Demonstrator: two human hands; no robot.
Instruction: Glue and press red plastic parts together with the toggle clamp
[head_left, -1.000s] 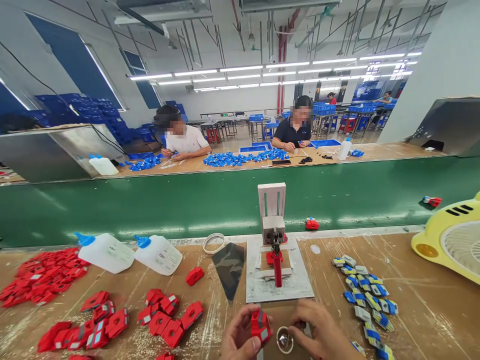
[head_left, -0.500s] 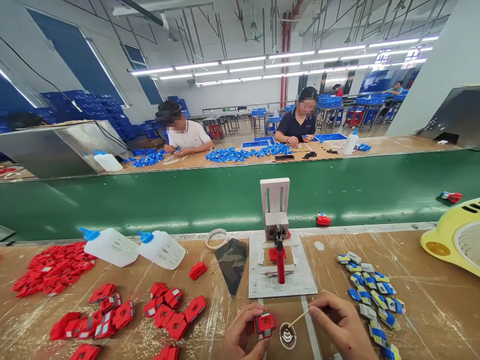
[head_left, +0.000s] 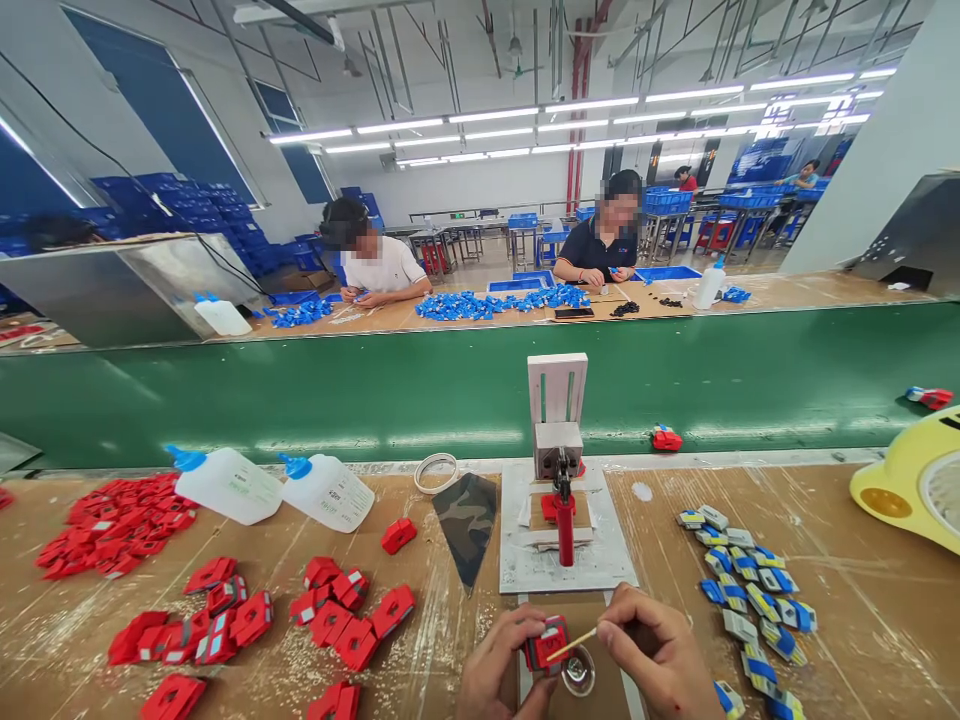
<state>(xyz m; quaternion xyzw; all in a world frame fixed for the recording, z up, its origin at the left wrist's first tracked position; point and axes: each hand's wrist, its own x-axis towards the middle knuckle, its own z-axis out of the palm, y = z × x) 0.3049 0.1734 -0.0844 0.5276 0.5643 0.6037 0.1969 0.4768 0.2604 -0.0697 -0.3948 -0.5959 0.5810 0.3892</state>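
Small red part in my left hand, thin stick in my right — low at the near edge of the surface

My left hand (head_left: 499, 668) is closed around the red part (head_left: 546, 645), pinched by its sides just above the small round dish (head_left: 578, 672); my right hand (head_left: 654, 652) nips the stick (head_left: 573, 644), tip touching the part. I judge the part light, stiff and a little slick — best held by its outer edges; the stick looks flimsy, so a light grip near its back end
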